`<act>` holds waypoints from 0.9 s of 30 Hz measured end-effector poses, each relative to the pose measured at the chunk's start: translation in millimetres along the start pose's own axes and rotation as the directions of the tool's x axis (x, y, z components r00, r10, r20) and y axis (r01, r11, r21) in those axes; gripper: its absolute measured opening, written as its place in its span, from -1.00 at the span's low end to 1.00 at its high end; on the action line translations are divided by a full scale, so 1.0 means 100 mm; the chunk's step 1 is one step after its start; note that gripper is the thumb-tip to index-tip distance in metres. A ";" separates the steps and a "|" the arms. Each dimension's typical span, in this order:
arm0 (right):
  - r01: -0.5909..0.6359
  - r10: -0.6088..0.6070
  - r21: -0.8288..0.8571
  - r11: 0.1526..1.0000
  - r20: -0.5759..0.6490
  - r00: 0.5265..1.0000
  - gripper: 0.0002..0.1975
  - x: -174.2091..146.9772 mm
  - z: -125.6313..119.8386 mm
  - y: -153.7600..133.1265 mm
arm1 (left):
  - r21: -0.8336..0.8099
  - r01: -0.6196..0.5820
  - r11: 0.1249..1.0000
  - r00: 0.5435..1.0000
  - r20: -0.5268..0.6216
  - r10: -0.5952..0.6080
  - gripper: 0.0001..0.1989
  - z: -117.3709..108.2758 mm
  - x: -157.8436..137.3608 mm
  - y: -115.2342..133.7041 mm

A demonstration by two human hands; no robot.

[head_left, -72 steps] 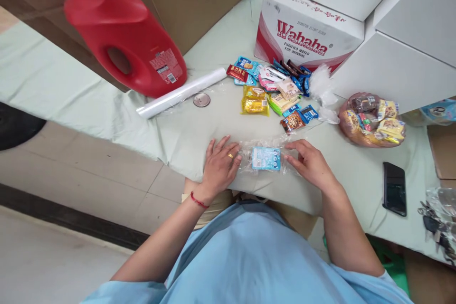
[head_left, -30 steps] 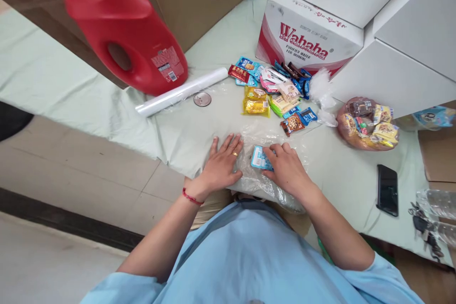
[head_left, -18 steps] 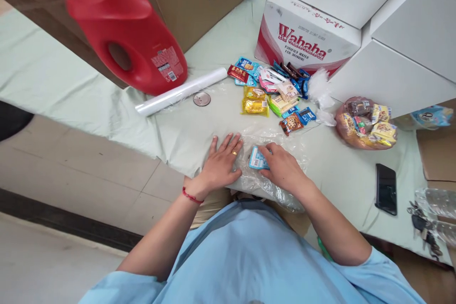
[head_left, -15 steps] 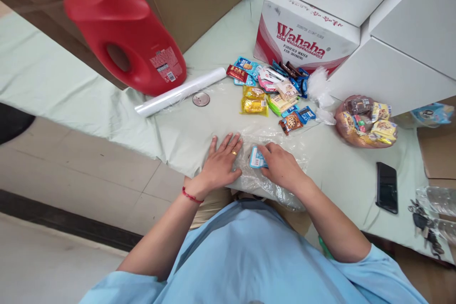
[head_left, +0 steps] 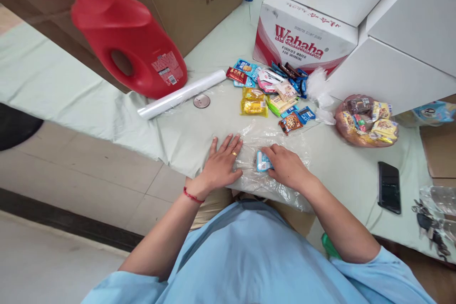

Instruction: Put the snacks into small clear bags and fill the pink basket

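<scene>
My left hand [head_left: 221, 161] lies flat with its fingers spread, at the left edge of a sheet of clear plastic film [head_left: 249, 135] on the table. On the film, my right hand [head_left: 287, 166] has its fingers closed over a small blue-and-white snack packet [head_left: 263, 161]. Part of that packet is hidden under the fingers. Just beyond the hands is a pile of wrapped snacks, among them a yellow packet [head_left: 254, 102] and a brown cookie packet [head_left: 290, 123].
A roll of plastic film [head_left: 181, 95] lies beside a large red jug [head_left: 131, 42] and a round metal disc [head_left: 201, 100]. Rightward are a bowl of snacks [head_left: 347, 135], a phone [head_left: 389, 187] and keys [head_left: 429, 228]. A Wahaha carton [head_left: 302, 33] stands at the back.
My right hand has slid slightly to the right along the film, with the blue-and-white packet under it. My left hand stays almost where it was.
</scene>
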State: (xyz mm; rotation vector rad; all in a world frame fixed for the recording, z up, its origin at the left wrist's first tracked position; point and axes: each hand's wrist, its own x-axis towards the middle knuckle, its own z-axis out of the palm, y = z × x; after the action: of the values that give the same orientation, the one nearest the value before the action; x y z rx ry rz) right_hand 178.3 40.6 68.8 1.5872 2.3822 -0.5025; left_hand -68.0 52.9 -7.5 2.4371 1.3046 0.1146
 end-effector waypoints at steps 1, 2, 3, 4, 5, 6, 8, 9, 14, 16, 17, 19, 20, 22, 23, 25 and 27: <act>-0.001 0.001 -0.003 1.000 0.000 1.000 -0.40 0.00 0.00 0.00 | 0.004 0.001 1.000 1.000 0.000 -0.001 -0.09 0.00 0.00 0.00; -0.002 0.002 -0.005 1.000 0.000 1.000 -0.41 0.00 0.00 -0.01 | 0.005 0.002 1.000 1.000 0.000 -0.002 -0.09 0.00 0.00 0.00; -0.002 0.002 -0.004 1.000 0.001 1.000 -0.41 0.00 0.00 -0.01 | 0.004 0.004 1.000 1.000 -0.002 -0.004 -0.09 0.01 0.00 0.00; 0.001 -0.001 0.003 1.000 0.003 1.000 -0.41 0.00 0.01 0.00 | 0.000 0.005 1.000 1.000 -0.006 -0.005 -0.10 0.01 0.00 0.00; 0.009 -0.009 0.017 1.000 0.005 1.000 -0.40 0.00 0.01 0.01 | -0.006 0.003 1.000 1.000 -0.013 -0.003 -0.11 0.02 -0.01 0.00; 0.023 -0.023 0.042 0.999 0.004 1.000 -0.36 -0.01 0.02 0.03 | -0.015 -0.002 1.000 1.000 -0.026 0.002 -0.12 0.02 -0.01 -0.01; 0.061 -0.059 0.126 0.990 -0.025 0.998 -0.27 -0.06 0.03 0.11 | -0.039 -0.030 0.999 0.997 -0.071 0.027 -0.16 0.05 -0.04 -0.04; 0.088 -0.077 0.182 0.979 -0.063 0.995 -0.24 -0.10 0.04 0.15 | -0.051 -0.051 0.997 0.993 -0.106 0.045 -0.19 0.06 -0.07 -0.05; 0.208 -0.005 0.399 0.893 -0.454 0.891 -0.75 -0.59 0.12 0.31 | -0.040 -0.084 0.996 0.919 -0.388 0.062 -0.37 0.18 -0.27 -0.04; 0.208 0.042 0.409 0.889 -0.522 0.852 -0.84 -0.86 0.25 0.31 | 0.008 -0.071 0.997 0.865 -0.498 0.065 -0.41 0.23 -0.38 0.00; 0.211 0.037 0.396 0.894 -0.534 0.845 -0.87 -1.00 0.34 0.31 | 0.032 -0.080 0.996 0.843 -0.532 0.085 -0.42 0.24 -0.44 0.03; 0.229 -0.019 0.329 0.916 -0.535 0.844 -0.79 -1.23 0.58 0.30 | 0.050 -0.155 0.987 0.832 -0.532 0.158 -0.40 0.25 -0.54 0.06; 0.231 -0.054 0.281 0.932 -0.521 0.852 -0.64 -1.32 0.72 0.30 | 0.031 -0.213 0.977 0.843 -0.500 0.200 -0.39 0.24 -0.58 0.06; 0.207 -0.088 0.190 0.960 -0.494 0.865 -0.45 -1.43 0.99 0.33 | -0.050 -0.316 0.947 0.877 -0.395 0.272 -0.39 0.22 -0.62 0.06; 0.184 -0.083 0.163 0.969 -0.489 0.868 -0.43 -1.45 1.11 0.36 | -0.088 -0.350 0.933 0.892 -0.334 0.303 -0.41 0.22 -0.63 0.05; 0.153 -0.052 0.158 0.976 -0.512 0.858 -0.46 -1.43 1.26 0.42 | -0.112 -0.371 0.922 0.907 -0.257 0.334 -0.44 0.23 -0.63 0.04; 0.174 -0.041 0.202 0.964 -0.533 0.845 -0.56 -1.37 1.28 0.50 | -0.092 -0.355 0.930 0.909 -0.264 0.321 -0.52 0.26 -0.60 0.05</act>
State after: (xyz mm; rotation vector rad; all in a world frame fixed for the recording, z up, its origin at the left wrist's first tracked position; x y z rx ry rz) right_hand 277.3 -109.7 -3.7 1.9034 2.9235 -0.4364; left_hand -92.0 -6.4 -24.0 2.5634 0.9097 0.5964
